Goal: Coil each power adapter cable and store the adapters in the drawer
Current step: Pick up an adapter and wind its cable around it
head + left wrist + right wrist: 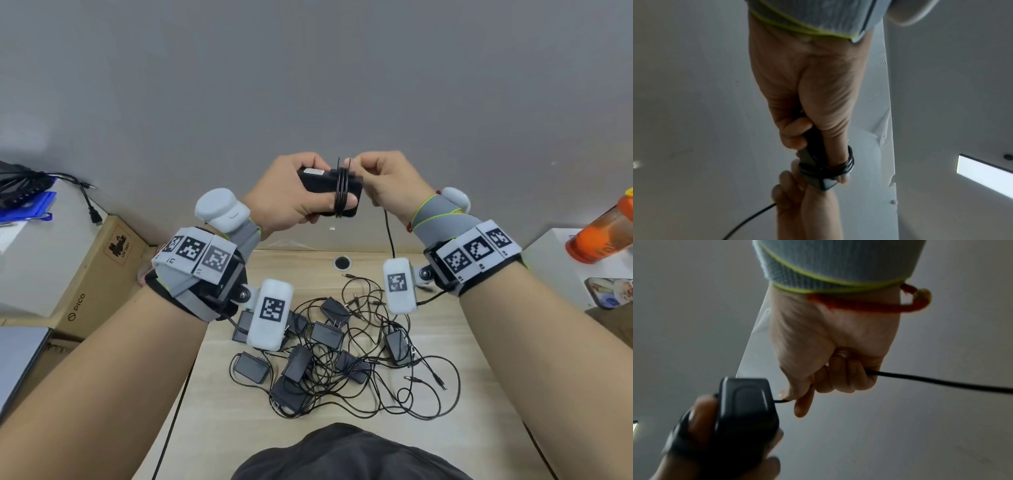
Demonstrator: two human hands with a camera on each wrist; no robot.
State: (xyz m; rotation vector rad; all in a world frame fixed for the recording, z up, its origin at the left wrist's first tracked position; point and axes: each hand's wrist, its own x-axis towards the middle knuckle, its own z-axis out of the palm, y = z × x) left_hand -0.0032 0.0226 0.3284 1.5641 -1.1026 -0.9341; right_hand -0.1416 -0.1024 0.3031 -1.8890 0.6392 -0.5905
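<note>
My left hand [291, 198] grips a black power adapter [320, 186] raised in front of the grey wall. Its thin black cable [342, 192] is wound in several turns around the adapter body and my left thumb. My right hand [383, 181] pinches the same cable just right of the adapter; the loose end [389, 233] hangs down toward the table. The left wrist view shows the adapter [813, 172] with the cable turns [846, 165] over the thumb. The right wrist view shows the adapter [746, 410] and the cable [941, 382] running through my curled right fingers. No drawer is in view.
A tangled pile of several black adapters and cables [329, 353] lies on the light wooden table [479, 394]. A cardboard box [96, 274] stands at left, an orange bottle [603, 229] on a white box at right. A cable hole [342, 263] sits near the table's back edge.
</note>
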